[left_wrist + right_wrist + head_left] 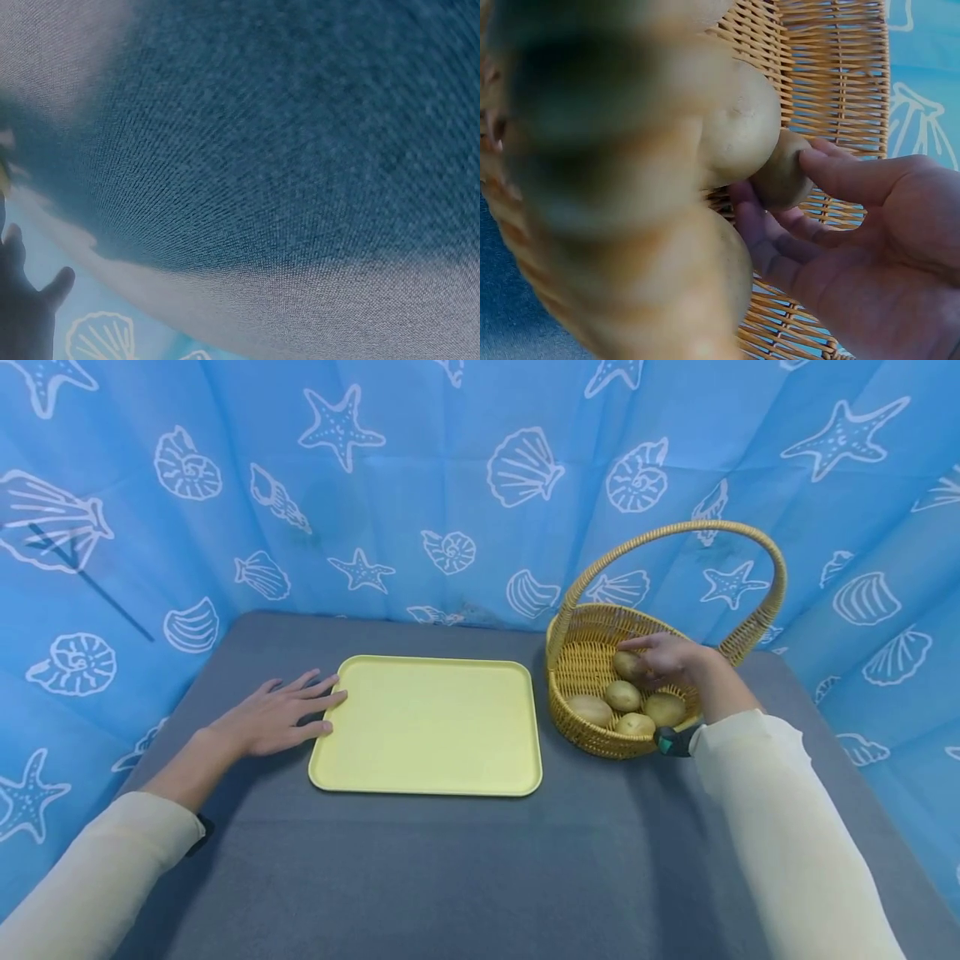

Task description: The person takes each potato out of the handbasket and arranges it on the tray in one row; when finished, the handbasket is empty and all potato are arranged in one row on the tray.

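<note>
My right hand (pixel 667 658) reaches into a wicker basket (pixel 600 743) under its arched handle. Its thumb and fingers grip a brown potato (pixel 627 667). In the right wrist view the thumb lies on one side of that potato (pixel 786 174) and the fingers curl round the other. Several more potatoes (pixel 622 696) lie beside and in front of it in the basket. A pale yellow tray (pixel 427 722) is flat on the table to the left of the basket. At its left rim my left hand (pixel 281 717) spreads its straight fingers, fingertips over the edge.
The table (pixel 420 877) has a grey cloth. Behind and at both sides hangs a blue curtain (pixel 420 485) with white shells and starfish. The basket handle (pixel 675 529) arches high above the right hand. In the right wrist view the basket rim (pixel 630 225) blurs the left part.
</note>
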`<state>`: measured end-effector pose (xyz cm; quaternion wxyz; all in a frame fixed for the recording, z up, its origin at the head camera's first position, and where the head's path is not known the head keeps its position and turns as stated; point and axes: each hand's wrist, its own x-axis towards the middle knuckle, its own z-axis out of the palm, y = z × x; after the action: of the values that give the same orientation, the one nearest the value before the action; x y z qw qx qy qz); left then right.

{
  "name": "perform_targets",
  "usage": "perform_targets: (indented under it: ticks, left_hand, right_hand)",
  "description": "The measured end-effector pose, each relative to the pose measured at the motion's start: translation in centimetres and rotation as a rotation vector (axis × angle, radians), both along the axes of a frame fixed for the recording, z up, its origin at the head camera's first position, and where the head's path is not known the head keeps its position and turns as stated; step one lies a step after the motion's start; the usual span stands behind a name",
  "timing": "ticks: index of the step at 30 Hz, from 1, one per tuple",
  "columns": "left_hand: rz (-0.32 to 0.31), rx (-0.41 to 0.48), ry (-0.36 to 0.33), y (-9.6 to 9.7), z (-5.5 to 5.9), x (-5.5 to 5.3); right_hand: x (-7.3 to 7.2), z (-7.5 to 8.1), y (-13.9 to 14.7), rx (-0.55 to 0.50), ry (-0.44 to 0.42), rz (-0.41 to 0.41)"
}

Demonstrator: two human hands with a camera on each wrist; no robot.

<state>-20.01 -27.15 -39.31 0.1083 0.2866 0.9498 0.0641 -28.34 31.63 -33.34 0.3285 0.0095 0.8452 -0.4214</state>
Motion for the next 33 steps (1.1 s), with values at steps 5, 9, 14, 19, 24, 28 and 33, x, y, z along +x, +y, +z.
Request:
perform_targets:
  ticks: [5, 9, 14, 19, 24, 28, 33]
  left_hand:
    - [0.002, 0.006, -0.015, 0.1, 0.2, 0.0]
    - [0.004, 0.005, -0.020, 0.1, 0.1, 0.0]
    - [0.003, -0.003, -0.015, 0.1, 0.0, -0.1]
    - [0.007, -0.002, -0.017, 0.1, 0.1, 0.0]
    - [0.005, -0.002, -0.014, 0.2, 0.1, 0.0]
    - [0.001, -0.004, -0.008, 0.2, 0.1, 0.0]
    - [0.002, -0.009, -0.005, 0.2, 0.0, 0.0]
  right_hand:
    - [0.3, 0.0, -0.4, 0.019, 0.030, -0.016]
    - [0.4, 0.1, -0.4, 0.024, 0.037, -0.012]
    - [0.6, 0.8, -0.2, 0.022, 0.094, 0.070]
    - [1.1, 2.4, 0.1, 0.021, 0.180, 0.147]
    - [2.1, 3.7, 0.5, -0.015, 0.225, 0.176]
    - [3.1, 4.5, 0.9, 0.032, 0.297, 0.207]
    - [4.4, 5.1, 1.1, 0.050, 0.382, 0.255]
